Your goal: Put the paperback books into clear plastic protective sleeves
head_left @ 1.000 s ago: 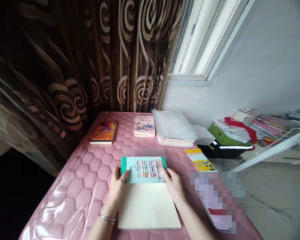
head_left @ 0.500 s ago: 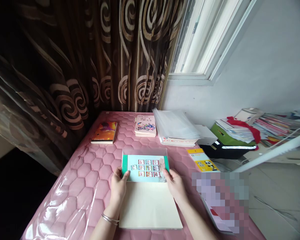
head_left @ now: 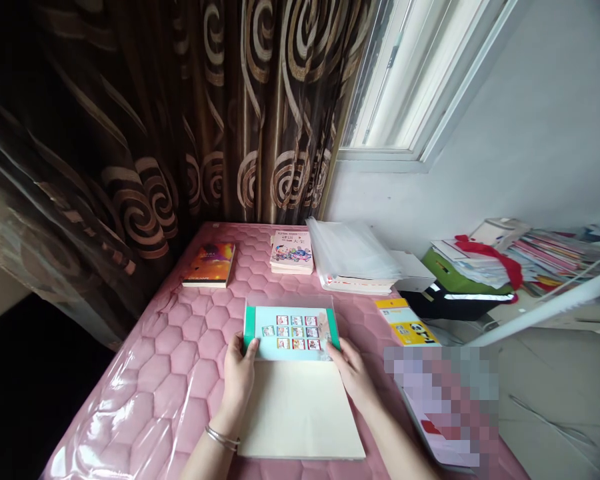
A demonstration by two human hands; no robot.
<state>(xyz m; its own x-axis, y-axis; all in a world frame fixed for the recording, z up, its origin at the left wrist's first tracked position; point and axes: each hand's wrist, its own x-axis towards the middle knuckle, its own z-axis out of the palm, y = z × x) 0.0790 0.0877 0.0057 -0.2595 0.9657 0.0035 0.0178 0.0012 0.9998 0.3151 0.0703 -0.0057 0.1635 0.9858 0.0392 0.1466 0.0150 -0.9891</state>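
Left hand point(head_left: 237, 381): fingers pressed together, thumb alongside, fingertips at the lower left corner of the stamp sheet point(head_left: 291, 331); a thin silver bangle point(head_left: 222, 439) sits on the wrist. Right hand point(head_left: 353, 376): fingers likewise together, tips at the sheet's lower right corner. Whether either hand pinches the sheet or only rests on it, cannot tell. Stamp sheet: pale blue card with teal-green side strips, small stamps in three rows, inside a clear plastic sleeve point(head_left: 290, 302) that extends past its top edge. It lies between the hands, its lower edge meeting the top edge of a cream board point(head_left: 300, 413), which lies below it and between the forearms. Both rest on a pink quilted mattress point(head_left: 180, 370) under clear plastic film. To the right, a pixelated object point(head_left: 443, 400), too blurred to identify, and a yellow panda booklet point(head_left: 407, 322). Farther on: an orange paperback point(head_left: 209, 265), a cartoon-covered book point(head_left: 291, 252) and a stack of clear sleeves point(head_left: 353, 253) on books, with a white box point(head_left: 413, 272) just beside them. Beyond, on the right: a green box point(head_left: 450, 277), red ribbon point(head_left: 490, 253) and piled magazines point(head_left: 550, 253). Farthest: a swirl-patterned brown curtain point(head_left: 205, 113), a window point(head_left: 395, 80) and a grey wall point(head_left: 530, 120).
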